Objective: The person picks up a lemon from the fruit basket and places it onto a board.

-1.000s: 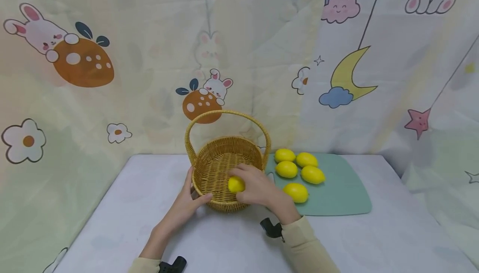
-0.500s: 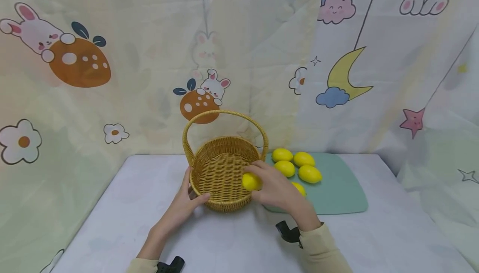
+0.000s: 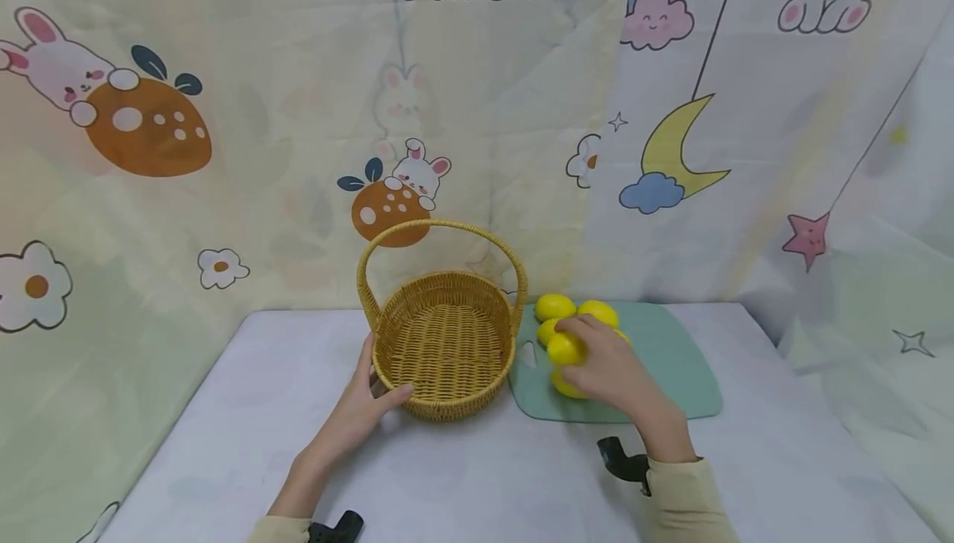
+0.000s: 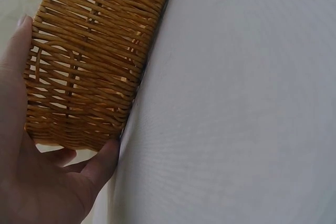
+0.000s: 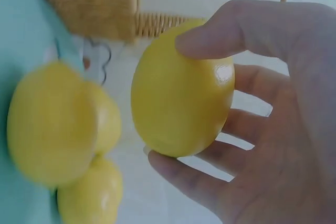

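A round wicker basket [image 3: 447, 348] with a tall arched handle stands on the table, nothing inside it. My left hand [image 3: 358, 410] holds its near left side, thumb over the rim; in the left wrist view the fingers [image 4: 102, 163] reach under the weave. My right hand [image 3: 614, 369] pinches a yellow lemon [image 3: 565, 349] between thumb and fingers, over a pale green cutting board [image 3: 674, 369]. In the right wrist view this held lemon [image 5: 181, 95] hangs apart from the other lemons [image 5: 52, 124]. On the board, the hand and its lemon partly hide several lemons [image 3: 555, 306].
A white cloth covers the table [image 3: 477, 485], and a printed fabric backdrop [image 3: 298, 112] hangs right behind it. Black wrist mounts [image 3: 624, 464] sit at both sleeves. The board's handle hole faces the basket.
My right hand has carried the lemon rightward from inside the basket to over the cutting board. The left hand has kept its hold on the basket. The head view has shifted slightly.
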A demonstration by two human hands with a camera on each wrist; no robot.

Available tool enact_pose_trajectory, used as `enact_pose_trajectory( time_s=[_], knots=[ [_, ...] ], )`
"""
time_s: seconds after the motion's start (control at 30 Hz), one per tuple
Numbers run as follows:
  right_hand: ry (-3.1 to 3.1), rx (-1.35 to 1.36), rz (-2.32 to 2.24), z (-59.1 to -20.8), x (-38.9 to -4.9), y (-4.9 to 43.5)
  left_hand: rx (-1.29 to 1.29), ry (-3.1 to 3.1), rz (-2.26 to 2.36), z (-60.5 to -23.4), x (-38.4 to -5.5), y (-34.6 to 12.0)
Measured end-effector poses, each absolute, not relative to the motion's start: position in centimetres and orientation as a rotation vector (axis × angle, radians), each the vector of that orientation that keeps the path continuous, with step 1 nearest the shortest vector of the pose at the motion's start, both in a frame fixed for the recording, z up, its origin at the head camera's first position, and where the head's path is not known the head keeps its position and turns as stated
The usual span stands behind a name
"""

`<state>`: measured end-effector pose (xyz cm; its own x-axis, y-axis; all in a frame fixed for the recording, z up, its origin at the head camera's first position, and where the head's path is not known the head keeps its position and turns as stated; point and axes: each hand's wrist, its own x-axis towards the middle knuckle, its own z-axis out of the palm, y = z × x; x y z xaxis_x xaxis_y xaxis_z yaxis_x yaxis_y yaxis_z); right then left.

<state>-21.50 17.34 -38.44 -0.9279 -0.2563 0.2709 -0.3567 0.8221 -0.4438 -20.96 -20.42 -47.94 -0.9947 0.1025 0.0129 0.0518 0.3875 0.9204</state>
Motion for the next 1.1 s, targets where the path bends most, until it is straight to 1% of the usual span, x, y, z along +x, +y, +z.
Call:
enact_pose_trajectory(
  time_s=[0.27, 0.57, 0.93, 1.1],
  knots=[
    [-2.865, 0.335, 0.719, -39.6, -21.5, 20.9, 0.140, 2.587, 1.696, -47.9, -21.0, -20.4],
    [-3.007, 0.166, 0.677, -40.8, -21.7, 23.7, 0.143, 2.582, 1.698, -48.1, -21.2, -20.2],
    [-3.035, 0.198, 0.668, -42.8, -22.2, 24.4, 0.133, 2.575, 1.679, -47.9, -21.0, -20.3],
    [-3.031, 0.205, 0.711, -42.9, -22.3, 24.3, 0.150, 2.577, 1.684, -47.8, -21.1, -20.4]
  ],
)
